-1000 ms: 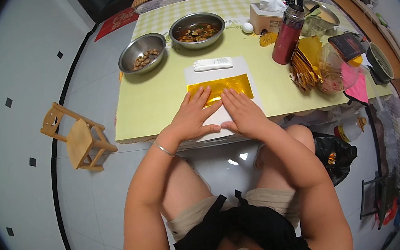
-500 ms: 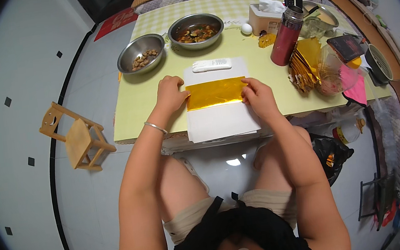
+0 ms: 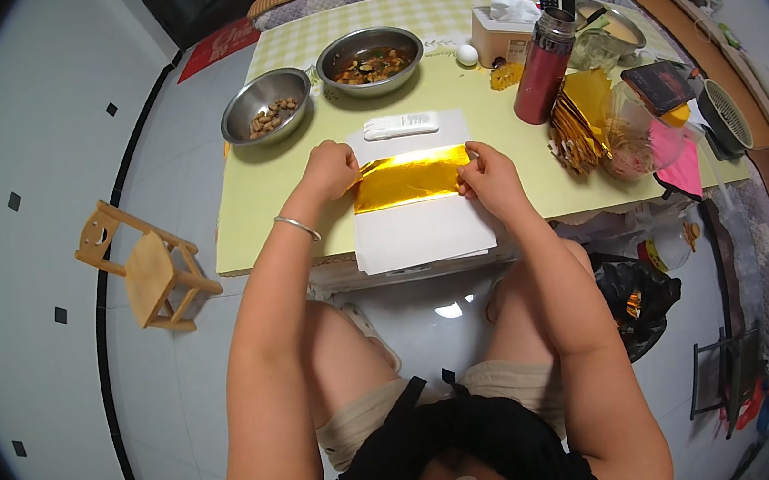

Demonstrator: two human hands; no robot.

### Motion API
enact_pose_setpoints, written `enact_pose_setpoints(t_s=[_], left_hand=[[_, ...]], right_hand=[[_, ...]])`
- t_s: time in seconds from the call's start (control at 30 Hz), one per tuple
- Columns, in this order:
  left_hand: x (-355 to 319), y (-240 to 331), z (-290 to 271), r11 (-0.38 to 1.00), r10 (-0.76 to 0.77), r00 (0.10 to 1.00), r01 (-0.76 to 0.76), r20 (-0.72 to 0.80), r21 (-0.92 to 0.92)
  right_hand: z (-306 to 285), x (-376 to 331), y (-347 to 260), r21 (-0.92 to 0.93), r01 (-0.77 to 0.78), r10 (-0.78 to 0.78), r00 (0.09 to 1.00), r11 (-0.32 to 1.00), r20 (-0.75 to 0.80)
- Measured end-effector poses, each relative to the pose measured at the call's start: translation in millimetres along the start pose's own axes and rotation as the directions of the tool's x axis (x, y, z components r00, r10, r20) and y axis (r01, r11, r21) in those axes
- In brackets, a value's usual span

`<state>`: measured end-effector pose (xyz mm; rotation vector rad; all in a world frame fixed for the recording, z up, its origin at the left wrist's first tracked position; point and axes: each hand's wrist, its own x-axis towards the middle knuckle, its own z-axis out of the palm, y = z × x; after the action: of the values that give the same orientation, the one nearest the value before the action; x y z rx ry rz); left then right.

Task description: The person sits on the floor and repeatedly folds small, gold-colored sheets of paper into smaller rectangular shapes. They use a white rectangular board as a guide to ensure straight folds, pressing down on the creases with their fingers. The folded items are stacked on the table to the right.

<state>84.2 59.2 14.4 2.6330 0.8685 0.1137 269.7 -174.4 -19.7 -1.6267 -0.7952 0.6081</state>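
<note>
A strip of shiny gold foil paper (image 3: 408,179) lies crosswise over a stack of white paper sheets (image 3: 422,235) at the table's near edge. My left hand (image 3: 332,170), below a silver bangle, pinches the strip's left end. At its right end, my right hand (image 3: 487,177) has thumb and fingers closed on the foil's edge. Just beyond the foil, a white flat oblong object (image 3: 400,126) rests on the white sheets; its kind I cannot make out.
Two steel bowls, one with peanuts (image 3: 273,114) and one with cooked food (image 3: 373,66), stand at the far left. To the right are a red thermos (image 3: 544,72), folded gold paper (image 3: 578,135) and a clear container (image 3: 633,137). A small wooden chair (image 3: 153,273) is on the floor.
The foil's far edge looks slightly lifted or creased now, with shifted reflections. Both hands keep their hold at its ends, my left hand moving slightly up.
</note>
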Motion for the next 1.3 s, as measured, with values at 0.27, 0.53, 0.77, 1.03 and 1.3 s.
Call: enact_pose_setpoints(t_s=[0.27, 0.53, 0.77, 1.03, 1.3], left_hand=[[-41.5, 12.1, 14.2, 0.957, 0.048, 0.941, -0.139, -0.334, -0.254], [-6.3, -7.7, 20.1, 0.988, -0.100, 0.974, 0.074, -0.202, -0.134], [-30.9, 14.3, 10.4, 0.818, -0.137, 0.962, -0.024, -0.236, -0.574], [-59.0, 22.5, 22.1, 0.379, -0.321, 0.945, 0.060, -0.070, -0.923], [-64.2, 23.7, 19.3, 0.200, -0.345, 0.938, 0.106, 0.031, -0.974]], right_hand=[[-2.9, 1.6, -8.9, 0.170, -0.142, 0.142, 0.990, 0.975, 0.012], [-2.0, 1.9, -10.2, 0.185, -0.151, 0.148, 0.989, 0.971, 0.031], [-4.9, 1.8, -8.0, 0.197, -0.157, 0.156, 0.988, 0.968, 0.021], [-6.2, 6.6, -12.8, 0.258, -0.224, 0.214, 0.975, 0.940, 0.066], [-12.2, 9.8, -16.7, 0.264, -0.287, 0.260, 0.957, 0.921, 0.131]])
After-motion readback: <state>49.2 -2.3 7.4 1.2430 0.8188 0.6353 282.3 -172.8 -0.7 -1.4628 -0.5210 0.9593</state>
